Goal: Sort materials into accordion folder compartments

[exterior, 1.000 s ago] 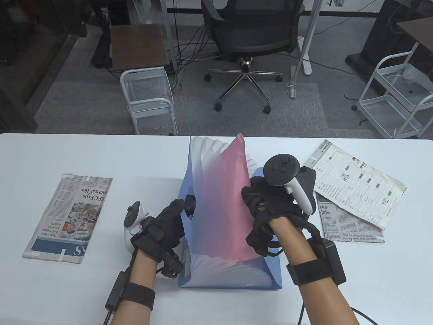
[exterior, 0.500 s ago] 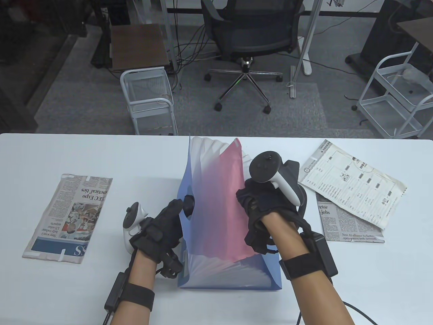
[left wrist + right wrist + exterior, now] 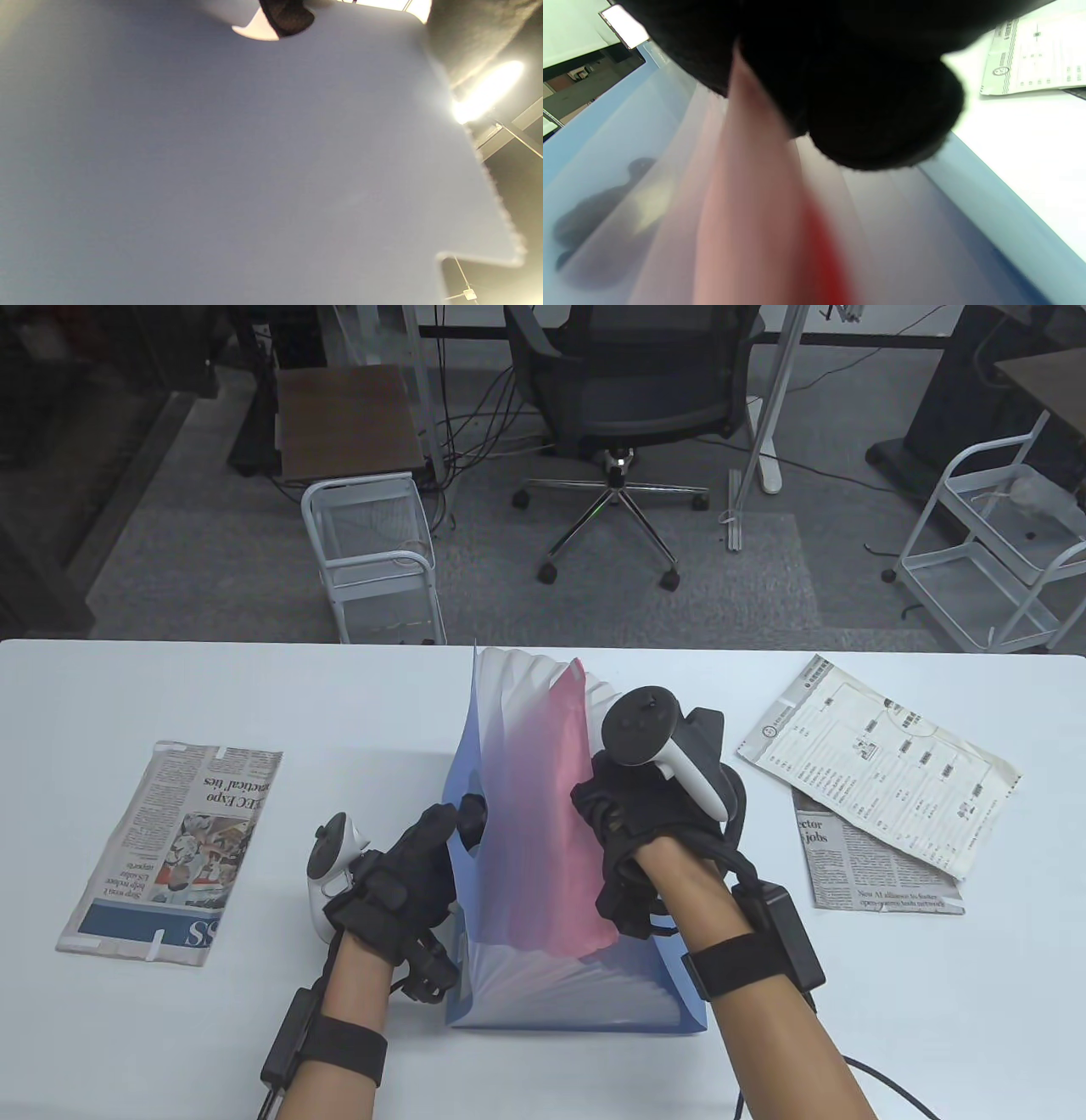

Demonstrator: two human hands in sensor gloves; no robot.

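Note:
A blue accordion folder [image 3: 679, 997] stands open at the table's middle, its translucent white dividers fanned out. My left hand [image 3: 424, 857] grips the folder's left blue wall [image 3: 462, 780], thumb through its cut-out notch; that wall fills the left wrist view [image 3: 237, 161]. My right hand [image 3: 628, 823] holds a red sheet [image 3: 560, 814] that stands among the dividers, and the sheet shows as a pink-red band in the right wrist view [image 3: 755, 220]. A folded newspaper [image 3: 174, 853] lies at the left. A printed form [image 3: 882, 763] lies on another newspaper [image 3: 865, 865] at the right.
The table's far edge runs behind the folder. Beyond it stand an office chair [image 3: 624, 398], a white wire cart [image 3: 373, 551] at the left and another white cart [image 3: 1001, 534] at the right. Cables trail from both wrists at the near edge.
My right hand has moved left and down with the red sheet, which now stands lower and further left among the dividers. My left hand has kept its hold on the folder wall.

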